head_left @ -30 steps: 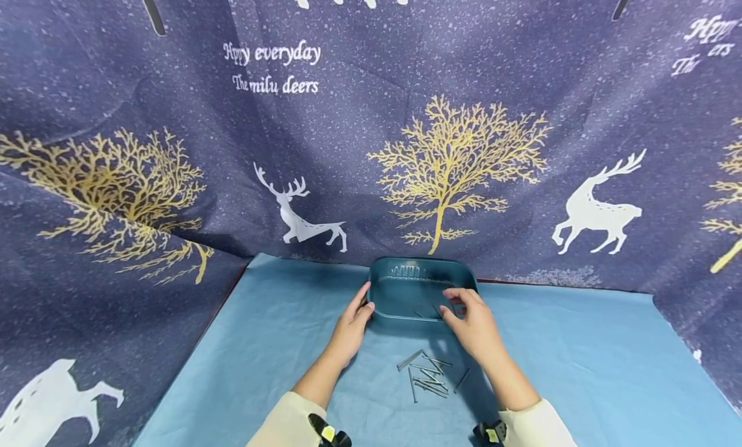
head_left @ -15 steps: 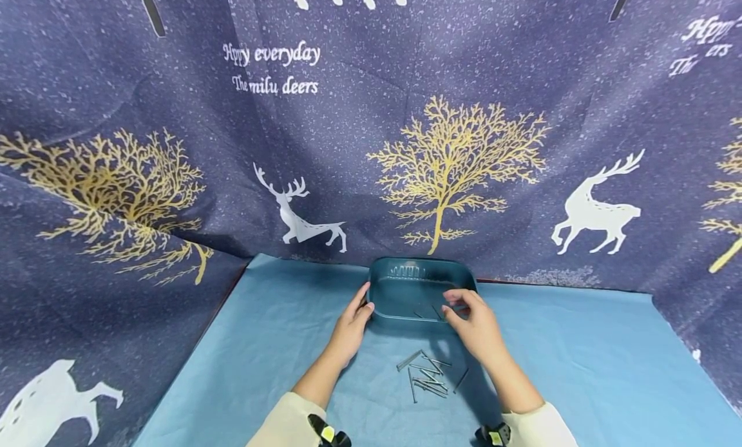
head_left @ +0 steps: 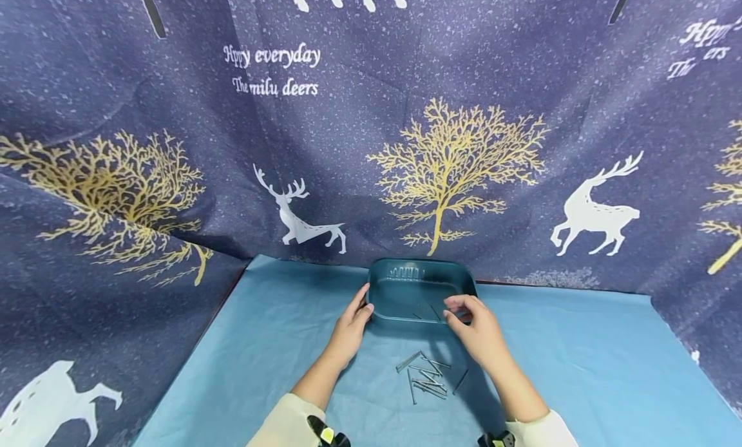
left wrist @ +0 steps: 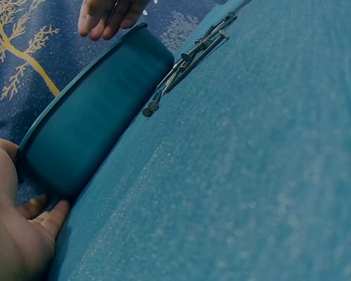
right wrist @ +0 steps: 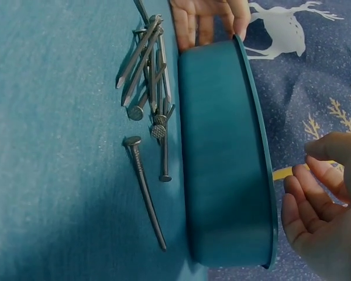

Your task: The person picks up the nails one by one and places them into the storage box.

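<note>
- In the head view we see the tray (head_left: 400,299) upright on the cloth (head_left: 568,363), its far side close to the backdrop (head_left: 348,144). We cannot tell whether they touch.
- The left hand (head_left: 348,328) lies at the tray's left end, fingers fairly straight and thumb at the near corner, touching without clenching. We take this as steadying the tray.
- The right hand (head_left: 480,324) hovers at the tray's near right corner, fingers bent and parted from the thumb. We make out nothing in its grasp.
- Two inside nails (head_left: 437,312) lie on the tray's floor near its front wall, where the walls keep them in.
- The pile (head_left: 429,388) of crossed nails lies in front of the tray, seemingly within easy reach of both hands. A lone nail (head_left: 460,381) sits to the pile's right.
- In the left wrist view we see the left hand's fingers low against the tray's end, which probably stops it sliding. Above the tray's rim hangs the right hand, apart from it.
- In the right wrist view we find the right hand beside the tray's rim, loosely curled, with no nail visible. The lone nail points its tip towards the tray.
</note>
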Motion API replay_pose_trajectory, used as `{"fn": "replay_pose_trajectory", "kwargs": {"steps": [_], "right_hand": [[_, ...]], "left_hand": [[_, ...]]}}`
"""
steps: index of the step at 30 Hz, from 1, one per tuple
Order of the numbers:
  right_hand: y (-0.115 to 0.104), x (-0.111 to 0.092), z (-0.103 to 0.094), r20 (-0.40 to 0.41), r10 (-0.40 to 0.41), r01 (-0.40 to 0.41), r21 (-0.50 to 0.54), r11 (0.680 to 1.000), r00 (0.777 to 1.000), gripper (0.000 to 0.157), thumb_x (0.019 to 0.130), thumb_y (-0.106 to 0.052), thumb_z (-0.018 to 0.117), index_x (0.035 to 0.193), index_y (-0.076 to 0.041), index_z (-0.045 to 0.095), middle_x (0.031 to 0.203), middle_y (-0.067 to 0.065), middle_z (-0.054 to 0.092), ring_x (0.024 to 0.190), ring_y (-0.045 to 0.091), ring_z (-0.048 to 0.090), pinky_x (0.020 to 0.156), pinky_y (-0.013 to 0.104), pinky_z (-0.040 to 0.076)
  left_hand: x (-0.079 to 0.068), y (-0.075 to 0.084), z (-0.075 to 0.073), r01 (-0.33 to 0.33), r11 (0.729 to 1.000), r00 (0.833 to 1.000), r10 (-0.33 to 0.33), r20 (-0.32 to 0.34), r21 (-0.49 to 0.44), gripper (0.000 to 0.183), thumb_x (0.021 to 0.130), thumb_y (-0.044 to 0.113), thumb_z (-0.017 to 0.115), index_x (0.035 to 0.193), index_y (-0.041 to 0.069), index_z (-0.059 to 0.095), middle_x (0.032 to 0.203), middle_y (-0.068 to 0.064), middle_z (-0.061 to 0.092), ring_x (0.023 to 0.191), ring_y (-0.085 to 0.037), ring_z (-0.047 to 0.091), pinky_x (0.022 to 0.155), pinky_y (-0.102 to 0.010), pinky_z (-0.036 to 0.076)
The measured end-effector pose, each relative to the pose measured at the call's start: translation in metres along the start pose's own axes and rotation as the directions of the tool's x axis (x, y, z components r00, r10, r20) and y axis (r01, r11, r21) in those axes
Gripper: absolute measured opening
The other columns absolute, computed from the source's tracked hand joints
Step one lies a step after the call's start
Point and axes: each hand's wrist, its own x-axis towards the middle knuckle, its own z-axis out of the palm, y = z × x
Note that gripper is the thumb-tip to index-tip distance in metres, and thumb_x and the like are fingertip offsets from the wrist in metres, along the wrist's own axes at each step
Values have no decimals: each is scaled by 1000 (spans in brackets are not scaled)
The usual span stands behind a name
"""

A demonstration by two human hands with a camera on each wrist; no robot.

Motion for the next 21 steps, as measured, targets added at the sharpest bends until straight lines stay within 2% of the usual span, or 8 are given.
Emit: {"fn": "replay_pose_trajectory", "kwargs": {"steps": [8, 21], "right_hand": [[3, -7, 2, -33, -64, 63, -16, 998, 997, 15, 88, -5, 76, 103, -6, 73, 94, 1, 70, 84, 10, 65, 76, 28, 58], [-1, -19, 0, 43, -8, 8, 7, 1000, 999, 14, 92, -10, 75, 105, -10, 73, 97, -3, 68, 86, 8, 63, 76, 23, 56]], "left_hand": [[-1, 1, 0, -7, 1000, 1000, 6, 3, 9, 53, 109, 31, 48, 159, 31, 33, 167, -11, 27, 153, -30, 32, 122, -51, 35], [-2, 3, 0, -8, 1000, 1000, 8, 13, 7, 53, 109, 32, 47, 160, 31, 32, 168, -11, 24, 153, -31, 31, 122, -52, 35]]}}
